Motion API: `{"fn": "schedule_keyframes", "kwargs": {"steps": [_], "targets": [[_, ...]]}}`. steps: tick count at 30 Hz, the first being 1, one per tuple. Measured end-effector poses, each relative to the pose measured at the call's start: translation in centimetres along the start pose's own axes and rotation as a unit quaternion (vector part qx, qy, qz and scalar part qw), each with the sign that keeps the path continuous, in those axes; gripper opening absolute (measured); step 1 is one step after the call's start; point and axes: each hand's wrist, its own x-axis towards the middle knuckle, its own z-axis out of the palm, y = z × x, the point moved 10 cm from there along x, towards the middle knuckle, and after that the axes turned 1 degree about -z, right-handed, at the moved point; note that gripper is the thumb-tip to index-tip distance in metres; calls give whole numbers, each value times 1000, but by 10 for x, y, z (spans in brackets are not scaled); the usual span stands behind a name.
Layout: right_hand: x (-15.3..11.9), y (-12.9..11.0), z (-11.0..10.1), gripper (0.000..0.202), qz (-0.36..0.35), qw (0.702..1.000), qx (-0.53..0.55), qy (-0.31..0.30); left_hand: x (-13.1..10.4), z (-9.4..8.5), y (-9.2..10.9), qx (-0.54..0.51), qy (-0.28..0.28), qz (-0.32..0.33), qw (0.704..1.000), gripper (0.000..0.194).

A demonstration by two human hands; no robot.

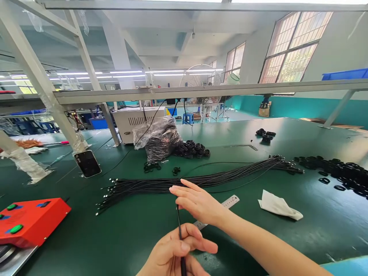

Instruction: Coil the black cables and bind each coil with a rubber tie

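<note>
My left hand is closed around a thin black cable that stands nearly upright, its lower part thicker. At the cable's upper end is my right hand, its back toward me. The index fingertip meets the cable there; the thumb is hidden and the other fingers stretch to the left. Beyond both hands lies a long bundle of black cables with small metal ends. A steel ruler rests partly hidden under my right forearm. To the right is a crumpled white cloth.
Black rings spread on the right; coiled black pieces sit beside a plastic-wrapped bundle. A red box with green buttons is at left. A phone leans on a frame post. A shelf beam crosses above the green table.
</note>
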Motion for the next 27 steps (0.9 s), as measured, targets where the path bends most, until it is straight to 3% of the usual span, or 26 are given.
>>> {"fn": "schedule_keyframes", "kwargs": {"steps": [7, 15, 18, 24, 27], "targets": [[-2, 1, 12, 11, 60, 993, 105, 8, -7, 17, -5, -45, -105, 9, 993, 49], [7, 5, -2, 15, 95, 991, 65, 65, -17, 22, 9, -5, -37, 14, 999, 36], [16, 9, -8, 18, 90, 993, 77, 14, -17, 15, 11, 4, -14, 23, 1000, 32], [37, 14, -26, 15, 82, 979, 129, -133, -15, -29, -3, 79, 123, -22, 989, 28], [45, 16, -27, 14, 104, 973, 138, -154, -15, -24, -5, 95, 104, -40, 989, 28]]}}
